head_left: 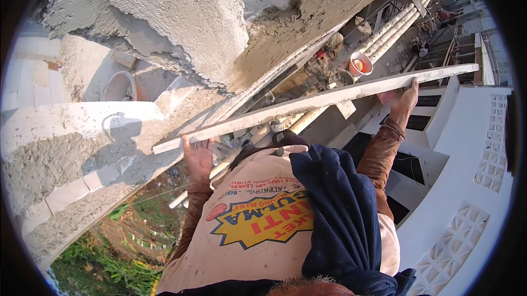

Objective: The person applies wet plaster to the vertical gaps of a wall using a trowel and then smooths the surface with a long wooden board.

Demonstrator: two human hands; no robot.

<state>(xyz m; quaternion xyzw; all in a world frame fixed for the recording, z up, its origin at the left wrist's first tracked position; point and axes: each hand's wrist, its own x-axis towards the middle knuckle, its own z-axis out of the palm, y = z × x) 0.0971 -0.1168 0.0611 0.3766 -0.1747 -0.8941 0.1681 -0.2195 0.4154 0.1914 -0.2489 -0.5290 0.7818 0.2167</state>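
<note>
A long, pale, mortar-dusted wooden board (307,103) slants across in front of my chest, its left end lower than its right. My left hand (198,160) is at the board's left end, palm showing, with the fingertips at its lower edge. Toward the far right end, my right hand (405,103) grips the board from below, the fingers partly hidden behind it. The board's left end lies over the edge of a rough mortar ledge (164,131), just below a freshly plastered column (181,16); whether it touches the ledge I cannot tell.
An orange-and-white bucket (360,65) stands beyond the board, near long bamboo poles (392,32). Another bucket (119,86) sits behind the low block wall (71,126) at left. Grassy ground (110,252) lies far below. A white building (466,148) rises on the right.
</note>
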